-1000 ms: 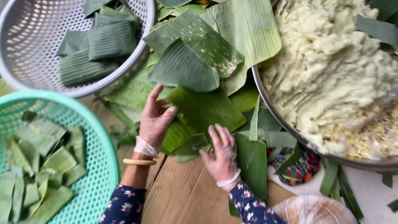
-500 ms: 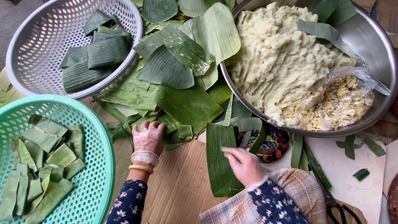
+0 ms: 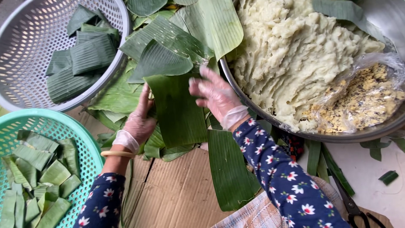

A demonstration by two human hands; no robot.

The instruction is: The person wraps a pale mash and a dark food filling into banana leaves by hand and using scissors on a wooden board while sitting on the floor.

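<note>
The banana leaf piece (image 3: 177, 109), a broad dark green rectangle, lies on top of the heap of loose banana leaves (image 3: 168, 46), and both gloved hands are on it. The left hand (image 3: 139, 120) presses its left edge with fingers together and pointing up along the leaf. The right hand (image 3: 215, 95) sits at its upper right corner, fingers spread wide and slightly blurred, so I cannot tell whether it pinches the edge or only rests there. Neither hand clearly closes around anything.

The leaf looks thin and ribbed, so a pull across the ribs would likely split it; that is the main risk while two hands tug opposite edges. It could also drag the loose leaves beneath it out of the pile.

Just right of the right hand, the steel bowl (image 3: 261, 112) of pale mashed dough (image 3: 303, 55) comes very close to the wrist; a sleeve could brush its rim or the dough. A plastic bag of yellow filling (image 3: 363, 101) lies farther right in that bowl.

Below the right forearm lies another long leaf strip (image 3: 230, 173) on cardboard (image 3: 177, 198). Left of the left hand sit a grey colander (image 3: 25, 55) with folded leaves above and a green basket (image 3: 80, 139) of leaf parcels below. Scissors (image 3: 350, 202) lie well to the lower right.
</note>
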